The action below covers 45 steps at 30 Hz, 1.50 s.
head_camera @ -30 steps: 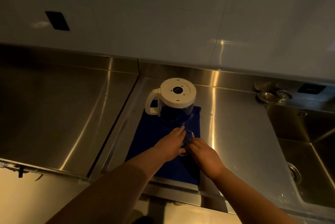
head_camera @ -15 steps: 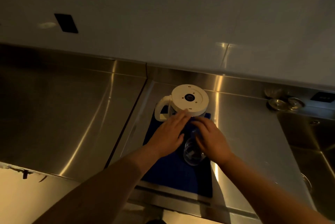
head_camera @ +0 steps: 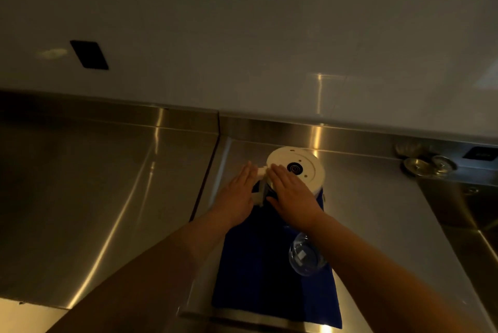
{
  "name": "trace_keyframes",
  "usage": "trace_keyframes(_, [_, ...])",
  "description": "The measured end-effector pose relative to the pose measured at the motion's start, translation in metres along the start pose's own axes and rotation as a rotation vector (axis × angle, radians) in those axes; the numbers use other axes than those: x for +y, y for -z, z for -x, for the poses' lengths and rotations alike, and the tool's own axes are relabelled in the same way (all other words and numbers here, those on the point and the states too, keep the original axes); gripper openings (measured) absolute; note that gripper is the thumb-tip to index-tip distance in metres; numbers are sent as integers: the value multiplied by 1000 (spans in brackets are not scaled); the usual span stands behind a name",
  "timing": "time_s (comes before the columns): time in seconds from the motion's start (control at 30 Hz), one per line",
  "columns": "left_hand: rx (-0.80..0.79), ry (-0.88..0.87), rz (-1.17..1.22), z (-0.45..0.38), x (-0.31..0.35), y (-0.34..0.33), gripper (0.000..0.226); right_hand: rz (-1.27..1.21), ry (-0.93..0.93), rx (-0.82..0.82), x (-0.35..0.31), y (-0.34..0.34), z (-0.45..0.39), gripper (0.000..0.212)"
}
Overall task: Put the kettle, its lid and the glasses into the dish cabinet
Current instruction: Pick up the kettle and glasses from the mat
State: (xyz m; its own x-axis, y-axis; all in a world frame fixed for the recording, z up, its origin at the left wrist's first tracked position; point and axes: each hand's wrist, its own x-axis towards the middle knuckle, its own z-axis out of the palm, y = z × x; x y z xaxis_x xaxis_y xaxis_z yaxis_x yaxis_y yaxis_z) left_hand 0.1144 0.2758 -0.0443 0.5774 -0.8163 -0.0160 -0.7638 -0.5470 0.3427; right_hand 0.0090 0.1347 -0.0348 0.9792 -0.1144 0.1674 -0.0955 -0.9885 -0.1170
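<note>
Both hands had moved from the glass [head_camera: 307, 258] up to the kettle [head_camera: 296, 171] inverted on the blue cloth [head_camera: 256, 265], left hand [head_camera: 238, 195] straight-fingered beside its handle [head_camera: 260, 184], right hand [head_camera: 292, 195] flat on the base, seemingly steadying it for lifting.

Steel counter [head_camera: 377, 225] carries blue cloth [head_camera: 256, 265]; on cloth: kettle [head_camera: 304, 171], glass [head_camera: 304, 257].

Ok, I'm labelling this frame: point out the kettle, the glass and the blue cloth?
kettle [head_camera: 304, 171]: head view, white upturned base.
glass [head_camera: 305, 258]: head view, clear body.
blue cloth [head_camera: 258, 278]: head view, bare middle.
</note>
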Motion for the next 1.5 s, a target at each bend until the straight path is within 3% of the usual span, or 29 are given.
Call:
trace_keyframes(0.27, [-34, -10, 89, -13, -16, -12, 87, 78, -40, 27, -2, -11, 1, 68])
trace_keyframes(0.57, [3, -39, 125, -16, -22, -26, 96, 109, 3, -57, -2, -10, -26, 81])
trace_keyframes(0.9, [96, 15, 173, -15, -13, -30, 70, 115, 93, -30, -4, -7, -48, 64])
trace_keyframes(1.03, [47, 79, 246, -19, -5, -26, 68, 85, 97, 4, 1, 1, -44, 57])
trace_keyframes(1.23, [105, 16, 261, -33, 14, -20, 42, 37, 139, 55, 11, 20, -34, 51])
trace_keyframes(1.5, [116, -45, 121, -55, 52, 11, 49, -114, -12, 208, 39, 42, -17, 45])
